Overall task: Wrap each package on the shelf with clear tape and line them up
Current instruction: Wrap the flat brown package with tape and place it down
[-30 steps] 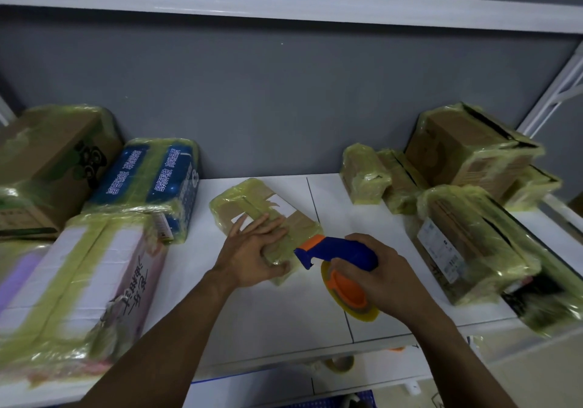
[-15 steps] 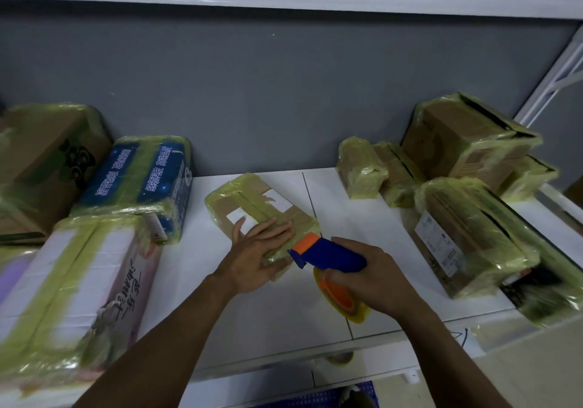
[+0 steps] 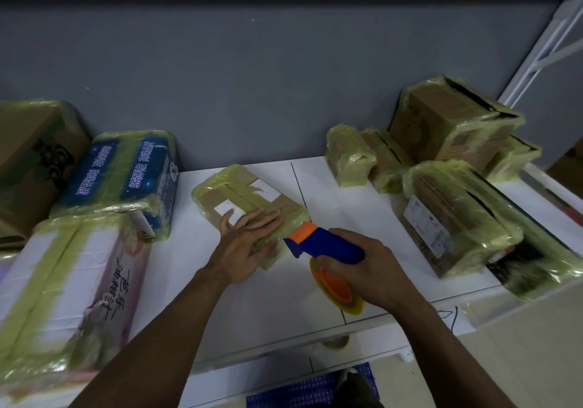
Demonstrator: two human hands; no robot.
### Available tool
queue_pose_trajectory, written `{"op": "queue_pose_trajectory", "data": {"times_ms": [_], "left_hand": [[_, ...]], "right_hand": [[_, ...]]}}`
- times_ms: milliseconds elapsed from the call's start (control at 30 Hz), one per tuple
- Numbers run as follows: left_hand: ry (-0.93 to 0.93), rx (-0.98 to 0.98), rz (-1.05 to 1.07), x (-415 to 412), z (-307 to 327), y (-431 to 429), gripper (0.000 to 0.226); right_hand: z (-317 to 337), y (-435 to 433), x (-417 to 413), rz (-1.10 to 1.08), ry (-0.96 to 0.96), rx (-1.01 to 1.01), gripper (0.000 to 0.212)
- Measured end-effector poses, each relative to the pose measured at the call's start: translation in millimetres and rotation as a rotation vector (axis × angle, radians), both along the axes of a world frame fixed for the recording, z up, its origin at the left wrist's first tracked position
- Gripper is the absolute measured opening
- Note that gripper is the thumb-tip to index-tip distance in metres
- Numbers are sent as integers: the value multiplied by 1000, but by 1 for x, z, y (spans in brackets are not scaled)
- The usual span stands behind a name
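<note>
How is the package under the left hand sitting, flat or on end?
Flat. The package lies on its broad face on the shelf, left hand pressing open on top.

Glossy yellowish tape film over a brown cardboard package [image 3: 249,199].
Matt white shelf [image 3: 340,205]; smooth plastic tape dispenser [image 3: 328,246].

Before you, the white shelf [image 3: 268,306] meets a grey wall [image 3: 252,76]. The small parcel [image 3: 214,199] is brown card with white labels under yellow-green film. Your tape dispenser [image 3: 328,245] is blue with an orange nose and orange hub; its roll [image 3: 353,310] is amber. At your left, a blue pack [image 3: 126,171] carries white lettering.
</note>
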State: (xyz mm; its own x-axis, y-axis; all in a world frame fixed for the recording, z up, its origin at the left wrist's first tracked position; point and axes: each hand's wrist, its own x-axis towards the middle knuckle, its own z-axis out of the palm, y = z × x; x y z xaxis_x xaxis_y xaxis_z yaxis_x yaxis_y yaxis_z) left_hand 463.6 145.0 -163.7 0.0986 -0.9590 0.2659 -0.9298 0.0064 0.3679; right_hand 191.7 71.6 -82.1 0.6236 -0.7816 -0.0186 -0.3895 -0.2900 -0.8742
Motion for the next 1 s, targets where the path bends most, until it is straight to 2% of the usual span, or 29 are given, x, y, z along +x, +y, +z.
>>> {"op": "queue_pose_trajectory", "data": {"times_ms": [233,400,500,567,633,700,833,933,1000], "left_hand": [[-15,2,15,3,-3,-3,56],[85,-13,69,-4,0,-3,47],[109,-23,95,-6,1,-5,49],[183,-33,159,-13,3,-9,57],[304,-51,266,-27,4,-14,82],[298,-64,342,-38,3,-20,91],[186,-76,367,-44,-1,-24,69],[163,-66,390,-45,1,-25,54],[115,-60,397,-47,3,-26,49]], "right_hand": [[1,-2,-29,19,67,43,43],[2,-1,-38,21,93,39,38],[1,-1,-36,30,132,11,46],[-2,-1,-32,37,167,-10,50],[-6,-1,-29,25,187,-16,47],[-10,-1,-25,18,204,-24,41],[-19,-2,-14,20,220,-30,33],[-27,-3,0,21,230,-44,51],[-32,-5,11,19,248,-67,50]]}}
